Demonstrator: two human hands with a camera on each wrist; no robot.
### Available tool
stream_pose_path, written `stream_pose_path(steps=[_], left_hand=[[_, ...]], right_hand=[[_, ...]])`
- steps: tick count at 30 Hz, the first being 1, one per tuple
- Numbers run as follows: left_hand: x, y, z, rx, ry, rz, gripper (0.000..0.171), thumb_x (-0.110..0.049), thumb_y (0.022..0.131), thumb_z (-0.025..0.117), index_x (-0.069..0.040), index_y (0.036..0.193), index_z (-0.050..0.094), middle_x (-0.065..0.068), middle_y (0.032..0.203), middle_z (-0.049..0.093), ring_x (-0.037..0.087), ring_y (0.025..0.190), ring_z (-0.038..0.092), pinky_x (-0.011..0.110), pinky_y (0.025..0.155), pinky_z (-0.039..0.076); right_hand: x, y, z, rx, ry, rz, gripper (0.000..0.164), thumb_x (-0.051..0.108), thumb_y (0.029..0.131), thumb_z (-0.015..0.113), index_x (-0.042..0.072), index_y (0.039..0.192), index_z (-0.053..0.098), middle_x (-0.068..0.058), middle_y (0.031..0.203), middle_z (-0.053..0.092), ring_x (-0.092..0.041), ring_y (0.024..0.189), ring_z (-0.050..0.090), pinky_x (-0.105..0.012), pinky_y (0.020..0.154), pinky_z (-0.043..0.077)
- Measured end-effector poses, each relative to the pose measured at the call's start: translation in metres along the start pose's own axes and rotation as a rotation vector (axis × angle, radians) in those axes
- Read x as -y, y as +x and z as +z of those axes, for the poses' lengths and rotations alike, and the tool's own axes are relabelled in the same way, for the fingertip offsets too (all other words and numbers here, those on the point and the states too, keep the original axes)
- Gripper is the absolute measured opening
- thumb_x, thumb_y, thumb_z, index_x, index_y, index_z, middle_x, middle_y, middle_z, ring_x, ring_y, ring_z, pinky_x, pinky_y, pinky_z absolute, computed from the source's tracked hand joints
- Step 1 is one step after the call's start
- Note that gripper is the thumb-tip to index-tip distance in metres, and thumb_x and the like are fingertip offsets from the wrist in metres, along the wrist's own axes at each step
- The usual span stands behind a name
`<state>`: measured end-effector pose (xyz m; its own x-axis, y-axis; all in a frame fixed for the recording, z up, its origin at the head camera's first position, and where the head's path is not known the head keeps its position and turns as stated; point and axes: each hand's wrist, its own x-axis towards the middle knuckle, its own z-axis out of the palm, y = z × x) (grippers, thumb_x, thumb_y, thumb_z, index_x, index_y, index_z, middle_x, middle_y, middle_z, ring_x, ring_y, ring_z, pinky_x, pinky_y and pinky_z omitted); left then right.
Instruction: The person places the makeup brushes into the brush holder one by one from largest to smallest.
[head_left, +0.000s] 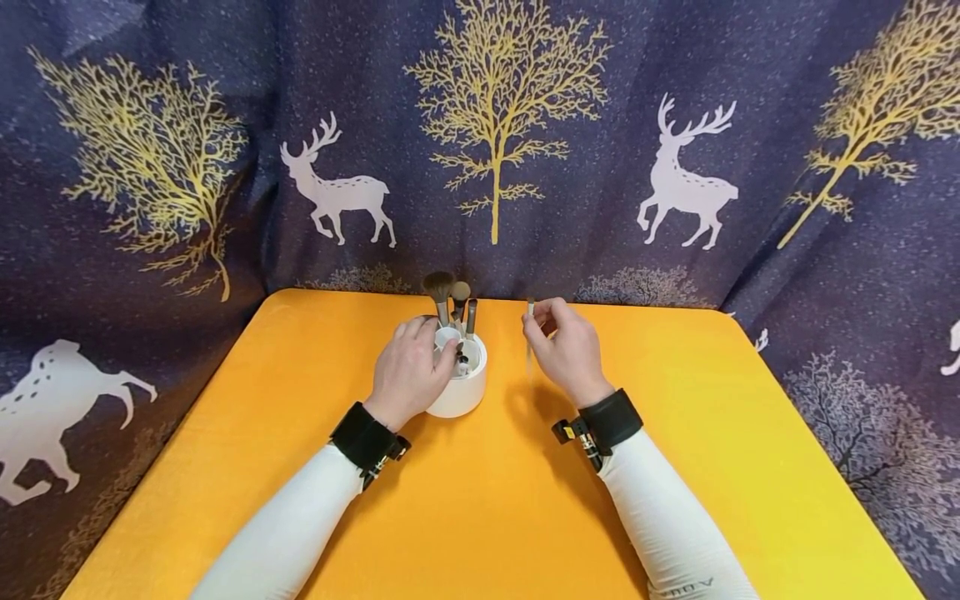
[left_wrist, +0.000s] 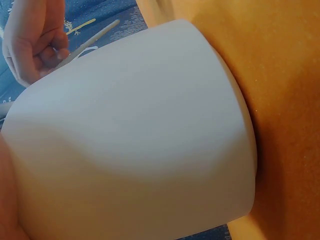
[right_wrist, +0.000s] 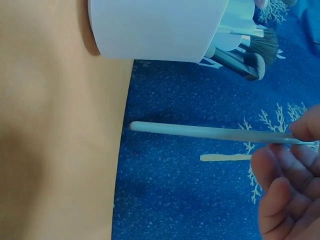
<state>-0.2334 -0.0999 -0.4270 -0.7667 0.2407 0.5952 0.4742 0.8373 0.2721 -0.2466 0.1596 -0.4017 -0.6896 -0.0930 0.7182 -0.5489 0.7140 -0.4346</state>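
A white round brush holder point(head_left: 459, 397) stands on the table, with several makeup brushes point(head_left: 472, 315) upright in its compartments. My left hand point(head_left: 409, 367) grips the holder at its upper left side, the thumb over the near rim. To the right of the holder, my right hand point(head_left: 572, 350) pinches a slim makeup brush point(right_wrist: 200, 131) between thumb and fingers. In the right wrist view its pale handle points down, with the rounded end free; the fingers hide part of its upper length. The holder's white wall point(left_wrist: 135, 120) fills most of the left wrist view.
The orange table point(head_left: 480, 517) extends around both arms. Behind it hangs a dark blue curtain point(head_left: 525, 267) printed with deer and trees, close to the table's far edge. Each wrist wears a black strap point(head_left: 611, 419) with a small camera.
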Motion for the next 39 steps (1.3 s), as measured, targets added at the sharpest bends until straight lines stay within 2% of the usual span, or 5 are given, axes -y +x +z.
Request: stream_pose_path(steps=[9,15,26,31,39], left_hand=[[-0.001,0.0,0.0,-0.006,0.005,0.001,0.066,-0.052,0.102,0.032,0.004,0.125,0.06,0.018,0.125,0.059,0.032,0.108,0.053,0.044,0.087,0.05],[-0.001,0.0,-0.001,0.002,0.005,-0.009,0.065,-0.051,0.102,0.033,0.004,0.126,0.06,0.018,0.125,0.059,0.032,0.108,0.053,0.044,0.087,0.05],[-0.002,0.0,-0.001,0.01,-0.001,-0.025,0.064,-0.051,0.102,0.033,0.003,0.127,0.058,0.018,0.126,0.058,0.033,0.111,0.052,0.046,0.089,0.048],[-0.001,0.0,-0.001,0.008,0.001,-0.024,0.065,-0.051,0.101,0.033,0.003,0.128,0.058,0.017,0.126,0.058,0.032,0.11,0.052,0.045,0.089,0.048],[0.0,0.0,0.0,0.01,0.005,-0.017,0.066,-0.051,0.102,0.032,0.004,0.127,0.058,0.018,0.125,0.058,0.032,0.109,0.052,0.045,0.088,0.048]], right_hand=[[0.007,0.002,-0.002,-0.079,0.094,-0.076,0.016,0.029,0.097,0.062,0.014,0.103,0.06,0.007,0.084,0.061,-0.006,0.074,0.057,-0.028,0.057,0.047],[0.012,0.003,-0.002,-0.107,0.199,-0.098,0.015,0.026,0.097,0.063,0.013,0.103,0.06,0.007,0.087,0.062,-0.006,0.077,0.058,-0.038,0.055,0.049],[0.045,0.006,-0.012,-0.152,0.395,-0.119,0.014,-0.002,0.092,0.064,0.001,0.105,0.06,-0.007,0.083,0.065,-0.017,0.066,0.061,-0.022,0.054,0.044],[0.065,0.007,-0.021,-0.154,0.438,-0.117,0.014,-0.009,0.089,0.062,-0.004,0.102,0.058,-0.016,0.082,0.066,-0.02,0.063,0.06,-0.024,0.05,0.045],[0.072,0.006,-0.021,-0.137,0.462,-0.117,0.013,-0.007,0.09,0.062,-0.003,0.101,0.058,-0.013,0.085,0.067,-0.017,0.067,0.062,-0.029,0.049,0.05]])
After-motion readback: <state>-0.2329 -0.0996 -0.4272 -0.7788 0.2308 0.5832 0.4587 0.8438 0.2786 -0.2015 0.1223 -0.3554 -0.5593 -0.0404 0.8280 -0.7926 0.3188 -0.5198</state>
